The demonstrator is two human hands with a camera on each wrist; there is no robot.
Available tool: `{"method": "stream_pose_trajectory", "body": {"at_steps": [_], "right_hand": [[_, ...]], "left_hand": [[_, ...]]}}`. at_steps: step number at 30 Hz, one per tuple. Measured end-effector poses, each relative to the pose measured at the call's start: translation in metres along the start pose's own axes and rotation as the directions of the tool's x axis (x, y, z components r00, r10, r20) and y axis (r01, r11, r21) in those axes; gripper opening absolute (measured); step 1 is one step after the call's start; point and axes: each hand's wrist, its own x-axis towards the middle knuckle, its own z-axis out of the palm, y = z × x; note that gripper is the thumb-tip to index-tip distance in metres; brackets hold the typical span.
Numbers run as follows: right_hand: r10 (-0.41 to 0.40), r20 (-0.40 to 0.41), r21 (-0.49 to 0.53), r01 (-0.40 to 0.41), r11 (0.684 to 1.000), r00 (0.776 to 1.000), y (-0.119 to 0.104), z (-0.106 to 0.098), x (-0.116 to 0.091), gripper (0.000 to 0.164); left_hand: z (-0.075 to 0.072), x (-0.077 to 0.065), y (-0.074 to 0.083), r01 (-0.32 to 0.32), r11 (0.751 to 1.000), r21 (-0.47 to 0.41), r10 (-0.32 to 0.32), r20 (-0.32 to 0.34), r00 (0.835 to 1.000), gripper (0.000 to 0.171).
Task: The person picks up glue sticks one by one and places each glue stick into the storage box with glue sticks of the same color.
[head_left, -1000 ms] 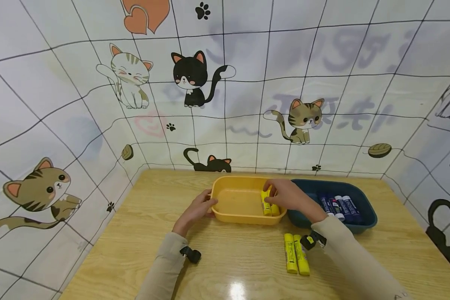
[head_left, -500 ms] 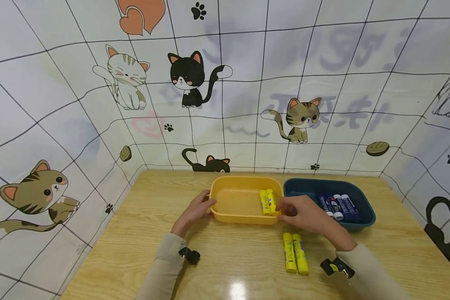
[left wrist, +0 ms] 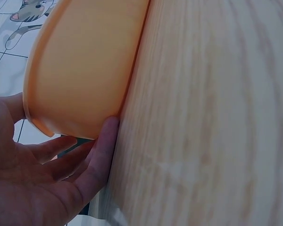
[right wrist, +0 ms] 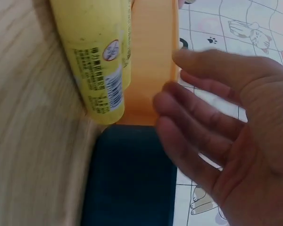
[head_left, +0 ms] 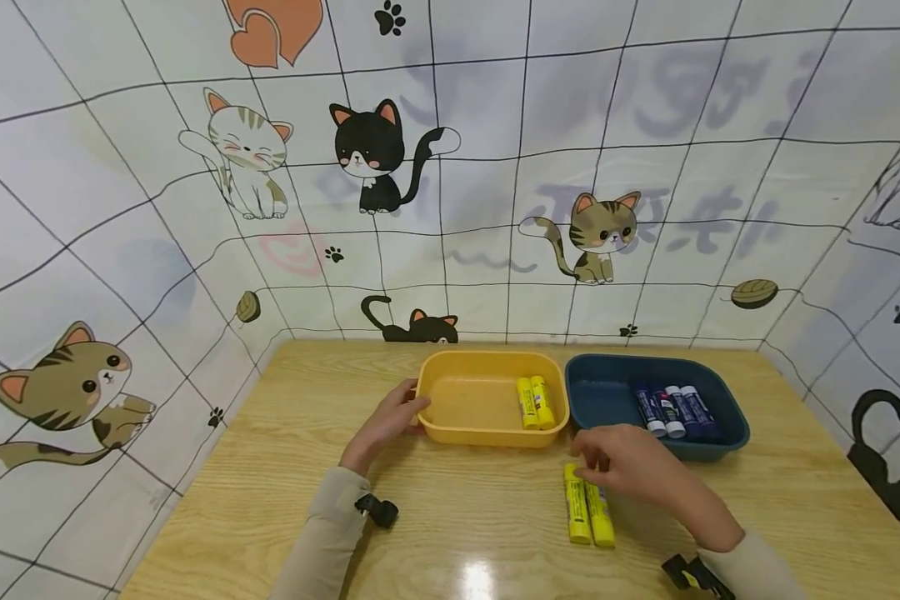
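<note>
My left hand (head_left: 385, 421) grips the left end of a yellow plastic bin (head_left: 465, 404), thumb on its rim and fingers against the outer wall. Two yellow glue sticks (head_left: 527, 405) lie side by side at the bin's right end. On the table in front, two more yellow glue sticks (head_left: 577, 510) lie parallel. Over their far ends hovers my right hand (head_left: 633, 462), fingers loosely bent and holding nothing. In the right wrist view a gap shows between its fingertips and the nearest glue stick (right wrist: 96, 80).
A dark blue bin (head_left: 600, 398) stands right beside the yellow one, with several dark blue, white-ended glue sticks (head_left: 678, 412) in its right part. Behind the wooden table (head_left: 450, 517) hangs a cloth (head_left: 487, 192) printed with cats.
My right hand has let go of a yellow glue stick in the yellow bin and moved back toward the pair on the table. The left hand stays at the bin's end.
</note>
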Motion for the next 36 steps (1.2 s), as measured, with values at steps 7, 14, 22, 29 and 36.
{"method": "stream_pose_trajectory", "body": {"at_steps": [7, 14, 22, 29, 36], "right_hand": [[0.123, 0.034, -0.088, -0.12, 0.989, 0.992, 0.002, 0.002, -0.008, 0.03], [0.205, 0.115, -0.063, -0.199, 0.978, 0.972, 0.003, 0.005, -0.006, 0.033], [0.221, 0.18, -0.022, -0.221, 0.975, 0.959, 0.006, 0.013, -0.007, 0.034], [0.231, 0.206, 0.007, -0.238, 0.971, 0.951, 0.007, 0.014, -0.008, 0.033], [0.285, 0.246, 0.053, -0.307, 0.95, 0.926, 0.005, 0.012, -0.01, 0.04]], "left_hand": [[0.002, 0.002, 0.0, 0.009, 1.0, 0.001, -0.009, -0.01, 1.0, 0.052], [0.002, 0.004, 0.0, 0.015, 1.0, -0.013, -0.016, -0.025, 1.0, 0.054], [0.002, 0.002, -0.001, 0.025, 0.999, -0.024, -0.025, -0.019, 0.999, 0.054], [0.001, 0.001, 0.0, 0.016, 1.0, -0.024, -0.017, -0.016, 1.0, 0.054], [0.002, 0.001, 0.001, 0.018, 1.0, -0.025, -0.019, -0.011, 1.0, 0.054]]}}
